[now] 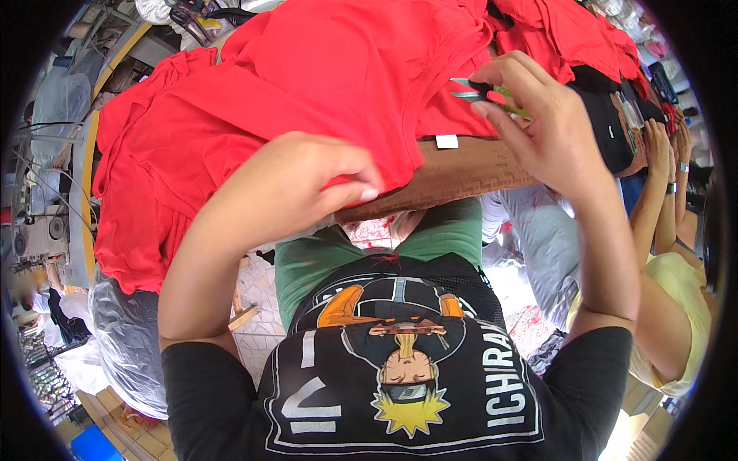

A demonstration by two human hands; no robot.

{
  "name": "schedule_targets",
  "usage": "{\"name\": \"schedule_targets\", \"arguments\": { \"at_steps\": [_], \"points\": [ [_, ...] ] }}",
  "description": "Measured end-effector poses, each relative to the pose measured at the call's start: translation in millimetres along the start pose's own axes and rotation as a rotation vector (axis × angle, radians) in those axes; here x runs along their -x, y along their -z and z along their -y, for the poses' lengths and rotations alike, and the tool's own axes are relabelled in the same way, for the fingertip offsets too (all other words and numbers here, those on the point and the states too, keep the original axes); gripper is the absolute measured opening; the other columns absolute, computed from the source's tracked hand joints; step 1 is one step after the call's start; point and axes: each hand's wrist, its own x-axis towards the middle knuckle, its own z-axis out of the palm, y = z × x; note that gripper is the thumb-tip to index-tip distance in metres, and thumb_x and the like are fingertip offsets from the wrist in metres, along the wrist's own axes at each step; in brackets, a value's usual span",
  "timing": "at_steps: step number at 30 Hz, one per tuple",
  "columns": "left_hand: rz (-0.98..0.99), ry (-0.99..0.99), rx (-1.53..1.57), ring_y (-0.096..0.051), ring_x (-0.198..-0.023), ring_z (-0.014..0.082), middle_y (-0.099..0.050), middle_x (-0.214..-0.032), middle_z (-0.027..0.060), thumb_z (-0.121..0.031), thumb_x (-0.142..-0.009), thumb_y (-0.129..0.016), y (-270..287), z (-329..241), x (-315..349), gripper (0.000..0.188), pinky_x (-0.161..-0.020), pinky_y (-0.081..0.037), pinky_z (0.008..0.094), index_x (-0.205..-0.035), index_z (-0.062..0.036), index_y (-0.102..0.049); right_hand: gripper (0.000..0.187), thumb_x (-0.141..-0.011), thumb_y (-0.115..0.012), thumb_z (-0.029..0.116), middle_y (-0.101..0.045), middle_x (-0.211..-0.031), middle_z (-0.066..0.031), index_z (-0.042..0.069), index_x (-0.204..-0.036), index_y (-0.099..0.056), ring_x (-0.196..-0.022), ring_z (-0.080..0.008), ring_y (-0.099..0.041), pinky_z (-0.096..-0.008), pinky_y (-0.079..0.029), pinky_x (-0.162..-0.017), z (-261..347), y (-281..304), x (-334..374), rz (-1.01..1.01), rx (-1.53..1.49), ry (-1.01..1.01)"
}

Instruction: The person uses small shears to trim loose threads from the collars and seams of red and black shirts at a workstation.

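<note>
A large red garment [330, 69] lies spread and rumpled over the surface in front of me. My left hand [315, 175] is closed at its near edge, with thumb and fingers pinching the cloth. My right hand [544, 115] is raised over the garment's right part, fingers closed around a pair of thread snips [470, 91]. Their two metal blades stand apart and point left. A small white label [447, 141] shows at the cloth's edge, below the snips.
Brown patterned fabric [453, 170] covers the near side of the work surface. More red cloth [573, 34] is heaped at the far right, beside dark cloth [603, 123]. Another person's arm [653, 173] reaches in on the right. A sewing machine [42, 237] stands at the left.
</note>
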Motion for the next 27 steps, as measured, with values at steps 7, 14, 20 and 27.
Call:
{"name": "schedule_targets", "arguments": {
  "at_steps": [7, 14, 20, 27],
  "points": [
    [-0.248, -0.286, -0.577, -0.052, -0.115, 0.0283, -0.053, -0.129, 0.0092, -0.013, -0.086, -0.061, -53.1, 35.7, -56.2, 0.028, -0.096, -0.044, 0.0399, -0.114, -0.0098, -0.065, 0.028, -0.094, -0.062, 0.018, -0.061, -0.101, 0.0018, 0.008, -0.120, -0.059, -0.085, -0.0044, -0.056, -0.0257, -0.048, -0.067, -80.4, 75.0, 8.9, 0.023, -0.219, -0.467],
    [0.603, 0.107, 0.048, -0.068, -0.095, 0.0244, -0.069, -0.107, 0.0112, -0.017, -0.090, -0.062, -20.1, 0.5, 25.4, 0.022, -0.079, -0.055, 0.0391, -0.110, -0.0115, -0.070, 0.027, -0.092, -0.062, 0.010, -0.062, -0.106, -0.0025, -0.003, -0.114, -0.058, -0.099, -0.0093, -0.056, -0.0246, -0.043, -0.089, -69.4, 11.4, 46.0, 0.040, -0.580, -0.405],
    [-0.125, -0.112, -0.240, -0.059, -0.110, 0.0279, -0.064, -0.117, 0.0088, -0.008, -0.083, -0.063, -35.4, 13.9, 8.9, 0.024, -0.092, -0.047, 0.0386, -0.105, -0.0118, -0.071, 0.031, -0.094, -0.060, 0.010, -0.061, -0.109, -0.0007, -0.001, -0.122, -0.054, -0.101, -0.0065, -0.056, -0.0219, -0.043, -0.086, -58.1, -6.1, 14.7, -0.025, -0.635, -0.326],
    [-0.289, -0.360, -0.867, -0.046, -0.127, 0.0276, -0.058, -0.120, 0.0058, -0.011, -0.076, -0.064, -73.4, 49.2, -79.3, 0.024, -0.109, -0.028, 0.0562, -0.101, -0.0126, -0.066, 0.025, -0.082, -0.073, 0.020, -0.065, -0.078, -0.0098, 0.001, -0.097, -0.067, -0.071, -0.0137, -0.059, -0.0295, -0.048, -0.066, -35.1, -44.9, 24.5, -0.057, -0.376, -0.373]
  ]
}}
